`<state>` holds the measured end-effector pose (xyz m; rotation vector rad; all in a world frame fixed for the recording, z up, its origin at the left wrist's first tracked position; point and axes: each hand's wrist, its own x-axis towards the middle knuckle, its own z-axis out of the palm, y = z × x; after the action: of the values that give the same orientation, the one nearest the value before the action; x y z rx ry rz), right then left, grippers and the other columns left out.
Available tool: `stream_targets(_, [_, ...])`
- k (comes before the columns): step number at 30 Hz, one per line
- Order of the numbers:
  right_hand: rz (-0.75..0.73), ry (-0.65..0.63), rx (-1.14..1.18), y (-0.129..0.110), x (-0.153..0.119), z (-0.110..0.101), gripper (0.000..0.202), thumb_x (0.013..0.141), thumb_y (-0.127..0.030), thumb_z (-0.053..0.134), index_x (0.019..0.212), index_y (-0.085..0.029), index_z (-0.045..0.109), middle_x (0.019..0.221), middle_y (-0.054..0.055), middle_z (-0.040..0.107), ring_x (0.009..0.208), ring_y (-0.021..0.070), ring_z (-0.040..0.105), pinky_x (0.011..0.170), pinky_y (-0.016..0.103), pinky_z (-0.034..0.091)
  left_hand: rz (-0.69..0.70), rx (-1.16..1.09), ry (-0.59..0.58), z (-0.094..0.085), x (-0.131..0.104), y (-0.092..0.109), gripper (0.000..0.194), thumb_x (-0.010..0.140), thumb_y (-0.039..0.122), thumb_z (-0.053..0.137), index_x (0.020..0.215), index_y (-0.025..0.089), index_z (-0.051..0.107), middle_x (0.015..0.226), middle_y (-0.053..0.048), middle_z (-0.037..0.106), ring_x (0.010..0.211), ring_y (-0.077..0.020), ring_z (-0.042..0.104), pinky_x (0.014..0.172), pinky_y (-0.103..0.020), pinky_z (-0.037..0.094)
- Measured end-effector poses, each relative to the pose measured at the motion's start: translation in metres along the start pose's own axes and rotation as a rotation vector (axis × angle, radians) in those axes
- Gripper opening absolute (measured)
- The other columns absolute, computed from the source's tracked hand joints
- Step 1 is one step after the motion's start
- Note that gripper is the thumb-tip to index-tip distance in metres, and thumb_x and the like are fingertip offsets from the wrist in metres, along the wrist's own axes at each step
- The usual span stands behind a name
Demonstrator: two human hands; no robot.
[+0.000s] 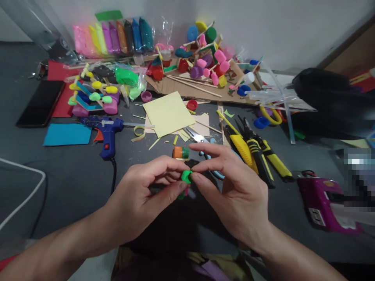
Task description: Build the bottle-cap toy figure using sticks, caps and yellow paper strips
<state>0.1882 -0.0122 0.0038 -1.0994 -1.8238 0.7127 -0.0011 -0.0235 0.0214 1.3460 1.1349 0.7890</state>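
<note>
My left hand (143, 195) and my right hand (231, 187) meet over the dark floor, both pinching a small green clay piece (186, 176) between thumbs and fingertips. A bit of pink and more green show just beneath it, partly hidden by my fingers. Just beyond my fingertips lies a short orange-and-green capped piece (181, 152).
A blue glue gun (108, 132) lies to the left with its cord running toward me. Yellow paper (168, 113), scissors (196, 136), yellow-black pliers and cutter (258, 152) sit ahead. Clay packs (114, 37), colourful stick-and-cap models (202, 58), a phone (41, 103) and a magenta device (322, 201) surround them.
</note>
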Motion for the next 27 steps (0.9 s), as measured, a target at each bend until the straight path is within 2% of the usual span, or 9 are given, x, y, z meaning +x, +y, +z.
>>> stream_targets(8, [0.018,-0.057,-0.011,-0.0010,0.0005,-0.0060,0.011,0.091,-0.014,0.069,0.087,-0.024,0.068,0.119,0.006,0.073,0.110,0.0195,0.070,0.094,0.037,0.055,0.059,0.195,-0.018,-0.0010,0.0005,0.0008,0.010,0.096,0.023,0.064,0.103,0.022,0.071,0.090,0.003,0.077,0.080,-0.0099,0.074,0.072,-0.016,0.054])
stream_targets(13, [-0.022,-0.058,-0.039,-0.0007,0.0007,-0.0059,0.012,0.091,-0.013,0.069,0.086,-0.024,0.066,0.119,0.005,0.073,0.111,0.0197,0.068,0.096,0.037,0.054,0.171,0.292,0.011,0.0007,0.0000,-0.0035,0.014,0.094,0.014,0.063,0.103,0.020,0.072,0.089,0.003,0.078,0.077,-0.0084,0.072,0.070,-0.014,0.053])
stream_targets(18, [-0.106,-0.043,-0.048,0.0020,0.0010,-0.0068,0.013,0.089,-0.010,0.070,0.093,-0.022,0.067,0.120,0.008,0.072,0.116,0.0200,0.066,0.099,0.037,0.052,0.199,0.326,0.029,0.0011,0.0001,-0.0046,0.017,0.092,0.012,0.064,0.105,0.019,0.072,0.091,0.003,0.079,0.078,-0.0081,0.073,0.070,-0.013,0.053])
stream_targets(22, [-0.135,-0.049,-0.069,0.0020,0.0010,-0.0078,0.015,0.088,-0.007,0.068,0.091,-0.021,0.067,0.120,0.009,0.072,0.117,0.0208,0.066,0.100,0.038,0.052,0.183,0.300,0.018,0.0013,-0.0010,-0.0046,0.016,0.092,0.013,0.065,0.104,0.021,0.072,0.093,0.003,0.079,0.081,-0.0081,0.073,0.074,-0.013,0.054])
stream_targets(27, [-0.070,0.005,0.004,0.0001,0.0013,-0.0083,0.015,0.091,-0.009,0.066,0.093,-0.023,0.068,0.117,0.005,0.074,0.110,0.0174,0.069,0.096,0.035,0.053,0.044,0.056,0.015,0.0005,-0.0037,-0.0047,0.012,0.096,0.021,0.063,0.106,0.025,0.070,0.088,0.005,0.078,0.079,-0.0078,0.074,0.072,-0.013,0.055])
